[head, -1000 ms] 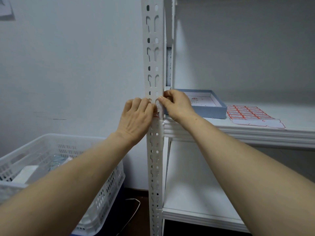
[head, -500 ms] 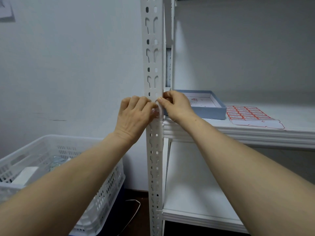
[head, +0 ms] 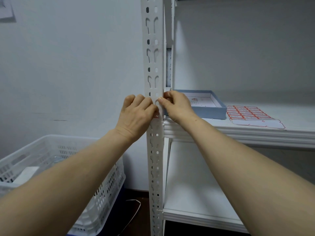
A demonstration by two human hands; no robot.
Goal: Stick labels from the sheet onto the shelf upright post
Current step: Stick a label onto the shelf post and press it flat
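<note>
Two hands meet mid-frame. Right hand (head: 177,106) pinches the post (head: 154,57) at its right edge; left hand (head: 136,113) curls at its left, grip unclear.

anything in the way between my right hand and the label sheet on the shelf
Yes: the shallow blue box sits on the shelf between the right hand at the post and the label sheet.

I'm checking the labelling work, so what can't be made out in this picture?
All in the head view:
Label on the post: mostly covered by the left hand and right hand; only a red edge shows.
Grip: the curled fingers hide whether the hands pinch or press.
Sheet print: too small to read.
Basket contents: mostly behind the left forearm.
Wall paper: cut off by the corner.
</note>
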